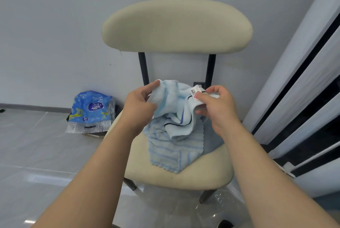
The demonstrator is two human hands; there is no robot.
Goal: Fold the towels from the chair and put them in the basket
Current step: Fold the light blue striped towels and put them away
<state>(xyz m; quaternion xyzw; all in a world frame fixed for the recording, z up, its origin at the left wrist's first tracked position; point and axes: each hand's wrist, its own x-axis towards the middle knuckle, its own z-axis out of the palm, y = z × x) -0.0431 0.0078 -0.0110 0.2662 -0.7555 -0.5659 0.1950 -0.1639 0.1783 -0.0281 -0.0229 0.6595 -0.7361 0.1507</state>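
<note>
**Two hands holding a towel above a chair seat**

Two bare forearms enter from the lower edge and meet over the cream padded chair seat (184,180), which rests on dark metal legs. A pale blue and white striped terry towel with a scalloped edge (173,152) lies rumpled on the seat. A grey-blue cloth (211,141) shows from under its right side.

Above these, the left hand (140,106) pinches one bunched edge of a light blue towel with dark stripes (176,109) between thumb and curled fingers. The right hand (218,108) pinches the opposite edge, its thumb pressed next to a small white printed label (194,92). The towel sags between the two hands, and its lower folds touch the striped towel (so it hides part of that towel and of the seat's rear).

Behind the hands, two black uprights carry the cream oval backrest (176,25). To the left of the chair, a crumpled blue printed plastic package (92,111) stands on the grey tiled floor (36,154) against the pale wall (55,25). At the right runs a white frame with dark panels (303,98).
</note>
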